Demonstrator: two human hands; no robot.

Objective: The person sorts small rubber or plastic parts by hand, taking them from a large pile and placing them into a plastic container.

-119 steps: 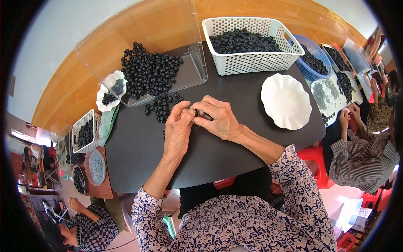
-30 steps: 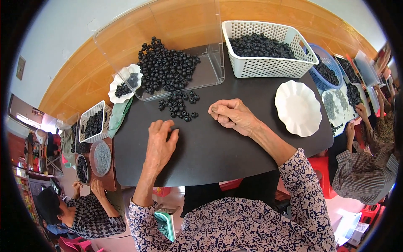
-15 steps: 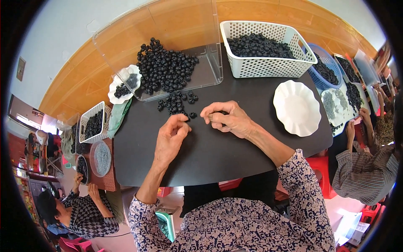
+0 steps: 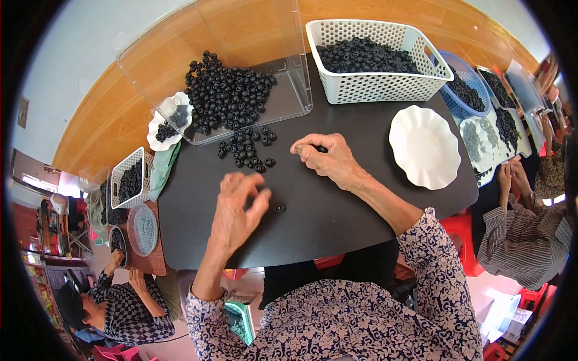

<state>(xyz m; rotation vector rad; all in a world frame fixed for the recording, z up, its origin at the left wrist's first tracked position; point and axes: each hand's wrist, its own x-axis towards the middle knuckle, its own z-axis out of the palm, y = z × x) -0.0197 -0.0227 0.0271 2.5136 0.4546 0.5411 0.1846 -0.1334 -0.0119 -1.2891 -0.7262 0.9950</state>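
From where I stand, the person's left hand (image 4: 238, 201) is above the dark table (image 4: 337, 222), a little blurred, its fingers apart and with nothing visible between them, while one single black bead (image 4: 280, 208) lies on the table just beside it. The right hand (image 4: 328, 157) has its fingers curled closed with the thumb against them, and I cannot tell whether they grip something. Beyond the hands, a small group of black beads (image 4: 245, 147) lies in front of the clear plastic bin (image 4: 301, 110).
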